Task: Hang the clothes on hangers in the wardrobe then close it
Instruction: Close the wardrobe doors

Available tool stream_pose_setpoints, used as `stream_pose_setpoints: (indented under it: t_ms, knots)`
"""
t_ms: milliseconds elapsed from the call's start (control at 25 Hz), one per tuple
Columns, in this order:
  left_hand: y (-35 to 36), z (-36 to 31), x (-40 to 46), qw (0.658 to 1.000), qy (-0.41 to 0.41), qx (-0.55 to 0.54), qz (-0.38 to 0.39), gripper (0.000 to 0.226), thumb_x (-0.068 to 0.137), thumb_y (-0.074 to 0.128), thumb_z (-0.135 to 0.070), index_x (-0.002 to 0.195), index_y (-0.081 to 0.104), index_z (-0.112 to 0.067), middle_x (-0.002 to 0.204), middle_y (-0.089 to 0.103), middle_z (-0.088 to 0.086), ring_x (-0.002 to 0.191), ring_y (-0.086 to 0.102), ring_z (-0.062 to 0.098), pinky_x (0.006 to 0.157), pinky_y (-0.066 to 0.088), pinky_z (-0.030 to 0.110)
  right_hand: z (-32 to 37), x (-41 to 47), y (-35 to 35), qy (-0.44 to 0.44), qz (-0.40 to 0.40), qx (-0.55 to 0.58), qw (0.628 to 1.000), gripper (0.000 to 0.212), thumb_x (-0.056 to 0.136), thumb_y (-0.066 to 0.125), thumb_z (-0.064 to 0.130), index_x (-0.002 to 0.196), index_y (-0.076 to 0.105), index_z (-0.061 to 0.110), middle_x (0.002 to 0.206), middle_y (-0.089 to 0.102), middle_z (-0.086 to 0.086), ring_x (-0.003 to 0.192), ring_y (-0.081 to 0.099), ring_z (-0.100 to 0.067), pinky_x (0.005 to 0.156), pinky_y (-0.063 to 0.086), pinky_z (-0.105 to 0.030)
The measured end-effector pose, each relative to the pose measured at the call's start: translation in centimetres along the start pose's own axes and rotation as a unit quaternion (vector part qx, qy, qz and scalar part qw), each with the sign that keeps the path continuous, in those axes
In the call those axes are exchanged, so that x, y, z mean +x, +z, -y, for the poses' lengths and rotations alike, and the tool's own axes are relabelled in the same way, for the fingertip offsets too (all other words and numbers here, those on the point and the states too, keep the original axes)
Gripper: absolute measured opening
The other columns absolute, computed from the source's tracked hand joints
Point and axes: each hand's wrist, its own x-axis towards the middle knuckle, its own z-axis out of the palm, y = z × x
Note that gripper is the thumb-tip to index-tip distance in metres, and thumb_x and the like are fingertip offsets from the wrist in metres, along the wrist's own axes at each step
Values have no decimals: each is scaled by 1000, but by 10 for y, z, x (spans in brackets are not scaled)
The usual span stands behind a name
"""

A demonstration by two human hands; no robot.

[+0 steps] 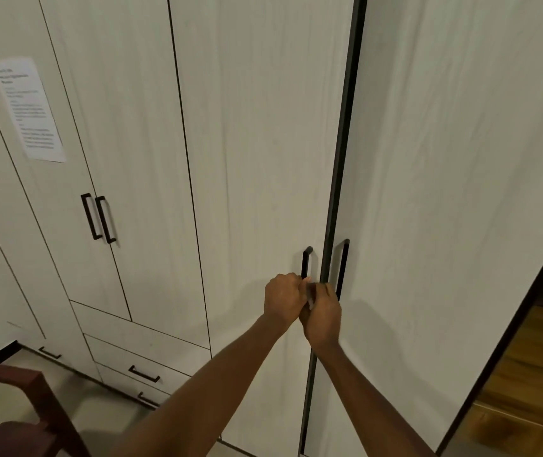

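Note:
A tall wardrobe with pale wood-grain doors fills the view. Its left door [256, 159] and right door [444, 159] meet at a narrow dark gap, with the right door standing slightly proud. My left hand [283, 300] grips the lower part of the left door's black handle [306, 260]. My right hand [322, 313] is curled at the lower end of the right door's black handle [343, 262], fingers round it. The two hands touch each other. No clothes or hangers are visible.
Another wardrobe [98, 143] stands to the left with twin black handles, drawers [141, 357] below and a paper notice [27, 108] stuck on it. A dark red chair [16, 410] sits at the bottom left. Wooden flooring [527, 374] shows past the wardrobe's right edge.

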Motion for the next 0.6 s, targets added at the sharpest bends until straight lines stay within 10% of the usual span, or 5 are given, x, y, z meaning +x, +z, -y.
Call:
stream_pose_setpoints:
  t_ms: [280, 600]
  knots:
    - [16, -7, 33, 999, -5, 29, 17, 54, 106, 43, -49, 96, 76, -8, 85, 75, 8, 72, 67, 19, 74, 54, 27, -35, 19, 22, -63, -8, 18, 998, 18, 82, 77, 3, 96, 68, 9, 92, 67, -4, 85, 63, -18, 77, 58, -39]
    - [32, -9, 55, 998, 4, 61, 9, 55, 107, 40, -49, 86, 72, -9, 75, 70, 6, 62, 56, 14, 65, 47, 26, -55, 33, 39, -49, -50, 30, 997, 14, 100, 59, 5, 109, 70, 5, 104, 69, -7, 95, 64, -20, 84, 51, -27]
